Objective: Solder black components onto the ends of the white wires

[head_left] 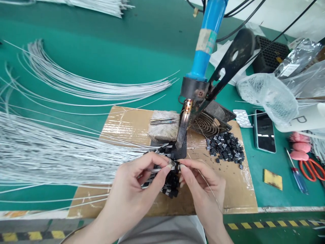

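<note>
My left hand point(142, 183) is closed, with its thumb and forefinger pinching the end of a thin white wire. My right hand point(204, 184) faces it from the right, fingertips pinched on a small black part point(178, 166), largely covered by the fingers. A thin solder wire point(208, 186) runs across the right hand's fingers. Just above the fingertips, the metal tip of a blue-handled soldering iron point(206, 47) points down in its black stand point(228, 64). A large bundle of white wires point(63, 152) reaches in from the left, and black parts point(172, 186) cluster beneath the hands.
Cardboard point(236, 196) covers part of the green table point(101, 44). On it are a pale block point(162, 130), a round-grilled fan point(209, 122) and a heap of black parts point(225, 149). A phone point(264, 132), yellow sponge point(273, 179), screwdriver point(299, 179) and orange-handled scissors point(312, 169) lie right.
</note>
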{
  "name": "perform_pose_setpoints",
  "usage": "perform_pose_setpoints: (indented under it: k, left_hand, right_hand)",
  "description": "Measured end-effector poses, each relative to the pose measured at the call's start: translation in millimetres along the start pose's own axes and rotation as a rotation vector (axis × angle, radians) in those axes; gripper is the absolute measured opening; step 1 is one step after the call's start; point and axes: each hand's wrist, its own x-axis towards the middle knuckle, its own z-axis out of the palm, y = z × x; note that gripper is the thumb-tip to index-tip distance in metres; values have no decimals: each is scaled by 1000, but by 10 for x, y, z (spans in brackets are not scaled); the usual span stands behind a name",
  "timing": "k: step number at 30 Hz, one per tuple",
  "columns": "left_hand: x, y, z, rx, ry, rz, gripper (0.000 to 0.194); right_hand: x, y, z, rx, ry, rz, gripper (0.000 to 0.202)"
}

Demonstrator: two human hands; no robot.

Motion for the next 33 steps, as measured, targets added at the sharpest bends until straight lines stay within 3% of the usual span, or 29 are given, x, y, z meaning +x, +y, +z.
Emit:
perform_pose_setpoints:
  k: [5, 18, 24, 33]
  left_hand:
    - [59, 74, 12, -114, -43, -23, 15]
    - [121, 177, 4, -110, -50, -38, 16]
    - [153, 200, 18, -75, -30, -62, 15]
    - [226, 225, 52, -22, 23, -38, 15]
  right_hand:
    - [16, -27, 19, 15, -42, 22, 14]
    - [-18, -32, 19, -15, -56, 22, 9]
    - [-60, -91, -37, -132, -80, -78, 38]
    - [-65, -154, -32, -339, -53, -179, 13]
